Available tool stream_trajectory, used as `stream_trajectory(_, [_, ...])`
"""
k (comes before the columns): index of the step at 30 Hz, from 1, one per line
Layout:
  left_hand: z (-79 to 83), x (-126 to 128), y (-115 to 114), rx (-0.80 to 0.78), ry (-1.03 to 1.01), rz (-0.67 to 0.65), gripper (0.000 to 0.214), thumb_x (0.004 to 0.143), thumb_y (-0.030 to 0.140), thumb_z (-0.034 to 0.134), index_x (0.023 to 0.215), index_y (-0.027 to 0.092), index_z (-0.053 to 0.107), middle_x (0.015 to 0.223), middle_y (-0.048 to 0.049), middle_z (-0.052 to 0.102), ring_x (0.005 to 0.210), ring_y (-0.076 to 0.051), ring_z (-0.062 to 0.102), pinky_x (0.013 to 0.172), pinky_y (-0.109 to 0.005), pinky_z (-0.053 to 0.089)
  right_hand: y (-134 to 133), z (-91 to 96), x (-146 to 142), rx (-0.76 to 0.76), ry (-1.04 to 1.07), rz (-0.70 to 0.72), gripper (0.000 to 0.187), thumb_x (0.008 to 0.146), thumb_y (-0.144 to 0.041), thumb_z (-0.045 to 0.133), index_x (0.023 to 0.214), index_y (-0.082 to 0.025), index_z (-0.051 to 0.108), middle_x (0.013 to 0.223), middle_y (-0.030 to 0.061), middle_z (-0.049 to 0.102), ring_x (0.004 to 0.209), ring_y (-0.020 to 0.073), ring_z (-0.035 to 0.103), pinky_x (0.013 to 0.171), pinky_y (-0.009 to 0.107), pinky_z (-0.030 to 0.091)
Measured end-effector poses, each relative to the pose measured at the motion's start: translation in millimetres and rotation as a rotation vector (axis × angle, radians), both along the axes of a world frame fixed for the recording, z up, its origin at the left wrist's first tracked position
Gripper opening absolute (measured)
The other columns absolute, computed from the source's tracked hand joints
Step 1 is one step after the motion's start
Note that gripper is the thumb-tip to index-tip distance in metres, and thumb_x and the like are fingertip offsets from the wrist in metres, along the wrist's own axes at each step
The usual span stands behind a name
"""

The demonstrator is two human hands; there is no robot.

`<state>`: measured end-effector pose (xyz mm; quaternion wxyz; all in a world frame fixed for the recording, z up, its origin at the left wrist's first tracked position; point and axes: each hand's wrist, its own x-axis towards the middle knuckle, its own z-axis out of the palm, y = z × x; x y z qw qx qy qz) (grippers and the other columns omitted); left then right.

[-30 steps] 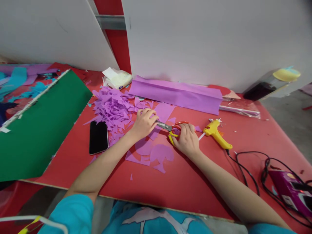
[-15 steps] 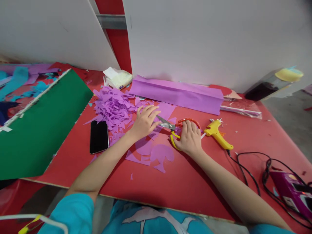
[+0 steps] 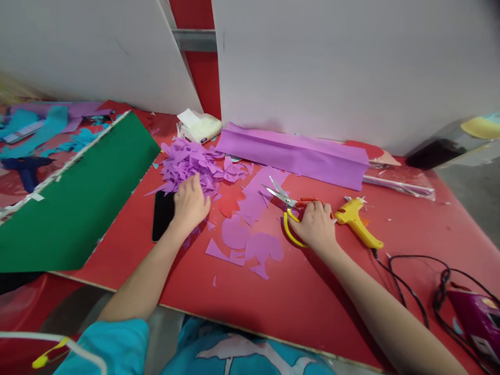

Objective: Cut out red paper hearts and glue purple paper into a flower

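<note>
My right hand (image 3: 318,224) is wrapped round the handles of a pair of scissors (image 3: 289,202), one loop red and one yellow. Its blades are parted and point left, over the red tabletop. Over on the left, my left hand (image 3: 191,205) is at the near edge of a heap of purple paper cut-outs (image 3: 187,159). Its thumb stands apart from the fingers, and nothing shows in it. Between the hands lie a purple paper strip (image 3: 252,205) with a jagged edge and flat purple offcuts (image 3: 263,247).
A black phone (image 3: 163,216) lies partly under my left hand. Folded purple paper (image 3: 292,153) and a tissue pack (image 3: 201,127) line the back. At right are a yellow glue gun (image 3: 357,221), its black cord and a purple box (image 3: 474,317). A green board (image 3: 89,203) leans at left.
My left hand has moved left, away from the scissor blades to the purple heap. The scissors' blades have opened wider in my right hand. The view has shifted slightly.
</note>
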<state>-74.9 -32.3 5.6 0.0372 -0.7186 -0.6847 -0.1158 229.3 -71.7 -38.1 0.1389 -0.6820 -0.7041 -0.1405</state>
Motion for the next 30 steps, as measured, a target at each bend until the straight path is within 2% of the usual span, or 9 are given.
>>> stream_trajectory(4, [3.0, -29, -15, -0.216, 0.029, 0.349, 0.088, 0.073, 0.052, 0.052, 0.140, 0.011, 0.011, 0.137, -0.0314, 0.024, 0.122, -0.051, 0.027, 0.082, -0.064, 0.037, 9, 3.0, 6, 0.026, 0.039, -0.065, 0.044, 0.074, -0.053, 0.049, 0.083, -0.010, 0.056, 0.077, 0.0161, 0.055, 0.081, 0.0319, 0.046, 0.068, 0.044, 0.038])
stream_trajectory(7, [1.5, -44, -17, -0.330, 0.008, 0.498, 0.093, 0.074, 0.057, 0.048, 0.140, 0.009, 0.003, 0.129, -0.0345, 0.033, 0.115, -0.049, 0.039, 0.078, -0.058, 0.041, 18, 5.2, 12, -0.029, 0.033, -0.141, 0.049, 0.072, -0.054, 0.052, 0.085, -0.007, 0.056, 0.078, 0.0196, 0.057, 0.082, 0.0344, 0.048, 0.067, 0.044, 0.038])
stream_trajectory(9, [-0.7, -53, -15, -0.354, 0.009, 0.492, 0.091, 0.076, 0.051, 0.048, 0.140, 0.006, 0.000, 0.119, -0.0333, 0.044, 0.110, -0.046, 0.046, 0.076, -0.053, 0.044, 26, 6.5, 15, -0.102, 0.018, -0.179, 0.054, 0.072, -0.055, 0.052, 0.086, -0.004, 0.056, 0.080, 0.0224, 0.058, 0.082, 0.0356, 0.049, 0.069, 0.046, 0.037])
stream_trajectory(12, [-4.0, -63, -11, -0.323, 0.006, 0.444, 0.091, 0.076, 0.047, 0.049, 0.139, 0.001, 0.002, 0.114, -0.0320, 0.050, 0.108, -0.043, 0.049, 0.080, -0.049, 0.043, 36, 8.4, 19, -0.177, 0.014, -0.214, 0.058, 0.073, -0.055, 0.051, 0.088, 0.000, 0.056, 0.083, 0.0248, 0.059, 0.083, 0.0361, 0.051, 0.073, 0.047, 0.036])
stream_trajectory(17, [-6.3, -64, -12, -0.270, -0.004, 0.441, 0.098, 0.071, 0.047, 0.055, 0.139, 0.003, 0.000, 0.113, -0.0292, 0.053, 0.107, -0.042, 0.050, 0.078, -0.050, 0.044, 34, 14.3, 8, -0.122, 0.035, -0.235, 0.044, 0.077, -0.046, 0.048, 0.091, -0.005, 0.056, 0.088, 0.0240, 0.058, 0.086, 0.0377, 0.050, 0.066, 0.047, 0.038])
stream_trajectory(20, [-5.3, -57, -13, -0.225, -0.003, 0.468, 0.100, 0.070, 0.050, 0.056, 0.139, 0.005, 0.001, 0.113, -0.0288, 0.052, 0.106, -0.043, 0.049, 0.076, -0.051, 0.044, 17, 16.8, -11, -0.115, 0.051, 0.017, 0.032, 0.079, -0.038, 0.048, 0.092, -0.010, 0.056, 0.094, 0.0200, 0.058, 0.090, 0.0343, 0.049, 0.070, 0.047, 0.039])
stream_trajectory(23, [-4.1, -52, -13, -0.176, -0.015, 0.502, 0.102, 0.067, 0.052, 0.058, 0.139, 0.004, 0.004, 0.112, -0.0297, 0.053, 0.104, -0.044, 0.049, 0.076, -0.050, 0.044, -7, 16.4, -31, -0.253, 0.239, 0.440, 0.025, 0.078, -0.033, 0.053, 0.096, -0.015, 0.054, 0.093, 0.0118, 0.059, 0.090, 0.0259, 0.052, 0.074, 0.040, 0.043])
stream_trajectory(24, [-3.9, -52, -13, -0.167, -0.023, 0.508, 0.102, 0.067, 0.051, 0.059, 0.139, 0.004, 0.005, 0.111, -0.0297, 0.053, 0.103, -0.044, 0.049, 0.075, -0.050, 0.044, -14, 16.1, -36, -0.299, 0.298, 0.515, 0.025, 0.078, -0.031, 0.053, 0.098, -0.016, 0.053, 0.094, 0.0103, 0.059, 0.090, 0.0238, 0.053, 0.075, 0.038, 0.044])
stream_trajectory(30, [-4.0, -52, -12, -0.164, -0.045, 0.479, 0.100, 0.067, 0.050, 0.059, 0.141, 0.011, 0.003, 0.107, -0.0250, 0.055, 0.103, -0.044, 0.048, 0.073, -0.053, 0.044, -39, 17.7, -50, -0.455, 0.338, 0.543, 0.031, 0.077, -0.027, 0.057, 0.105, -0.016, 0.049, 0.100, 0.0111, 0.056, 0.092, 0.0243, 0.053, 0.074, 0.039, 0.044])
